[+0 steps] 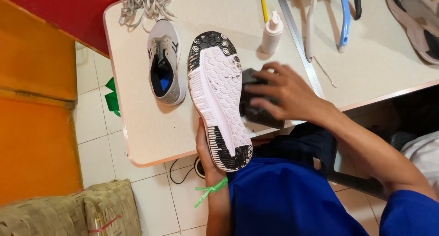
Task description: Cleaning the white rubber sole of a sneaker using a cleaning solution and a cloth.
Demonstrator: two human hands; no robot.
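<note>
- At the table's [137, 140] near edge, our left hand [204, 150] is clamped on the heel of a shoe [217, 96], sole up.
- Our right hand [284, 93] presses a dark cloth [256, 109] just right of the sole, fingers closed on it.
- Left of it stands the second shoe [164, 60], upright.
- Farther off sits a white bottle [271, 34]; laces [144, 3] lie at the far left.

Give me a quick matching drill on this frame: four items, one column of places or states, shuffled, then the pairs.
1. upturned shoe
2. grey shoe
3. white squeeze bottle
4. dark cloth

A. standing upright on the table
B. under the right hand
C. sole up, held by the left hand
D. lying opening up, beside the laces

Pairs: 1-C, 2-D, 3-A, 4-B
</note>
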